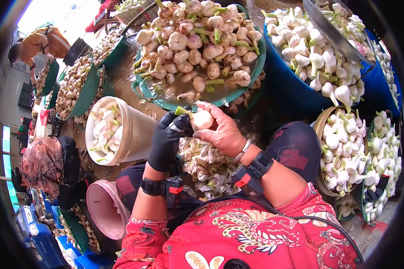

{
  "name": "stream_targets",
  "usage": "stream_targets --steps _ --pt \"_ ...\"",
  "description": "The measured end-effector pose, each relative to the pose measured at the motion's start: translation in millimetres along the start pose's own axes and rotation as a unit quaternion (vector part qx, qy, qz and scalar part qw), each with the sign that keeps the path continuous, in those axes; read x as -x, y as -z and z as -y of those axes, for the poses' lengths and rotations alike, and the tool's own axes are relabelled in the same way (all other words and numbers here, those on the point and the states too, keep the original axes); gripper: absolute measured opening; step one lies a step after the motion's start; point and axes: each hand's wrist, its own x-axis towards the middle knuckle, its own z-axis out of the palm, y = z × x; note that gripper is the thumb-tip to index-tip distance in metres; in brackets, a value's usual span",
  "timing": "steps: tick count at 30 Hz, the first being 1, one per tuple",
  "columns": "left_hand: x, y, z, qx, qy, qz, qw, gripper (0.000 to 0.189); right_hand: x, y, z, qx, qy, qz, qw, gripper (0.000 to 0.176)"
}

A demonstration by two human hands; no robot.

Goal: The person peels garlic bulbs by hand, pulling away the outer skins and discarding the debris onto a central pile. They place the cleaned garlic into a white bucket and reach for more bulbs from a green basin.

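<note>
A pale garlic bulb [202,121] with a short green stem is held between my two hands, in front of the green basin [235,96]. My right hand [226,134], bare with a bracelet at the wrist, closes around the bulb's right side. On the stem side, my left hand [164,141] in a black glove is closed with its fingers against the bulb. A light, shiny strip [175,127] crosses the gloved fingers; I cannot tell what it is. Below my hands lies a heap of loose garlic skins [206,166].
Unpeeled garlic [195,42] stands heaped in water in the basin. Cleaned bulbs fill a blue tub [274,76] and a basket [318,127] at right. At left are a white bucket [137,134] of peelings and a pink bucket [96,204]. Other people [47,166] sit further left.
</note>
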Motion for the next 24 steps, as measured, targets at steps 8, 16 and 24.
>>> stream_targets --steps 8,16,24 --pt "7 -2 7 0.012 -0.003 0.057 0.998 0.012 3 16 8 -0.257 -0.142 0.038 0.955 0.056" --pt "3 7 12 -0.399 -0.306 0.082 0.86 0.012 5 15 8 -0.262 -0.136 0.037 0.955 0.055" --pt "7 11 30 -0.146 -0.078 0.052 0.985 0.014 6 24 3 -0.364 -0.344 0.173 0.848 0.037"
